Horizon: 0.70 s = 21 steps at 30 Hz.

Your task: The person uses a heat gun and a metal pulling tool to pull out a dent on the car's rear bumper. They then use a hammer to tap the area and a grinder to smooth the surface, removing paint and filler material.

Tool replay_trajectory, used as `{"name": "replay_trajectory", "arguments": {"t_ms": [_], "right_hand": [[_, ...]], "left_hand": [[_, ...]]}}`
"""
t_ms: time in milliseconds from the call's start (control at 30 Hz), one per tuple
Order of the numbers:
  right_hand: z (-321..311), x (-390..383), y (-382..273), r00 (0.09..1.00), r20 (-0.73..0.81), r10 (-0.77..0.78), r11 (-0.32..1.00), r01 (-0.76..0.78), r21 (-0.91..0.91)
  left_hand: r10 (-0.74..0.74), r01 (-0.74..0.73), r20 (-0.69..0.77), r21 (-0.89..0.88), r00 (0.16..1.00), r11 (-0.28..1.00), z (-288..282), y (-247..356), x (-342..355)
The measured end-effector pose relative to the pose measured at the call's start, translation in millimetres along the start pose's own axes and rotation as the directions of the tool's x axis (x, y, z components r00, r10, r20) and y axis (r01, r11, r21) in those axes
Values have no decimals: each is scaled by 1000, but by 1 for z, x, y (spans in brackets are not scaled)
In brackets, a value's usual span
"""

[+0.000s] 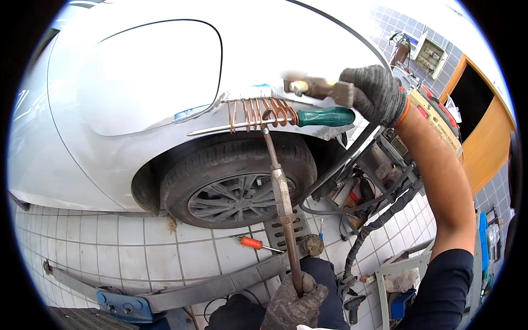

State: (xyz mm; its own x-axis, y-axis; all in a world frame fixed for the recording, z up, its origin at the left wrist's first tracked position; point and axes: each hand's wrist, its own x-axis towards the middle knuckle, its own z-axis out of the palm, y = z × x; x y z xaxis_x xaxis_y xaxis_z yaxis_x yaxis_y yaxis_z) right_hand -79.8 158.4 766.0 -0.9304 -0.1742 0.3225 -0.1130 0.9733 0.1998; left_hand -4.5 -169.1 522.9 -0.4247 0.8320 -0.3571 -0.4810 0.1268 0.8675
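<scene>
In my gloved left hand (294,301), low in the view, is the end of a long metal pulling rod (283,195). Its upper end meets the shaft of a green-handled screwdriver (324,116), which runs through several copper loops (256,113) along the dented edge of the white car's rear wheel arch (154,135). My gloved right hand (371,93) is closed on a metal hammer-like tool (338,91) just above the screwdriver handle; its far end is blurred.
The wheel (236,198) sits below. A grey beam (187,289) with a blue bracket (124,305) crosses the tiled floor. An orange-handled screwdriver (251,242) lies there. Equipment with hoses (374,214) and a metal stand (385,280) are at right, near a wooden door (489,170).
</scene>
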Motion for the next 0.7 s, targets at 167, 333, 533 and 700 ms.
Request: {"name": "replay_trajectory", "arguments": {"t_ms": [167, 333, 533, 700], "right_hand": [[4, -6, 6, 998, 5, 57, 997, -57, -53], [4, 5, -1, 999, -43, 18, 993, -23, -112], [1, 22, -18, 997, -66, -29, 964, 11, -267], [8, 20, -15, 997, -75, -25, 980, 10, -198]], "left_hand": [[5, -5, 4, -6, 1000, 1000, -1, 3, -2], [11, -11, 4, -5, 1000, 1000, 0, 2, -1], [15, -15, -6, -7, 1000, 1000, -1, 3, -3], [9, -9, 10, -11, 1000, 1000, -1, 1, -2]]}}
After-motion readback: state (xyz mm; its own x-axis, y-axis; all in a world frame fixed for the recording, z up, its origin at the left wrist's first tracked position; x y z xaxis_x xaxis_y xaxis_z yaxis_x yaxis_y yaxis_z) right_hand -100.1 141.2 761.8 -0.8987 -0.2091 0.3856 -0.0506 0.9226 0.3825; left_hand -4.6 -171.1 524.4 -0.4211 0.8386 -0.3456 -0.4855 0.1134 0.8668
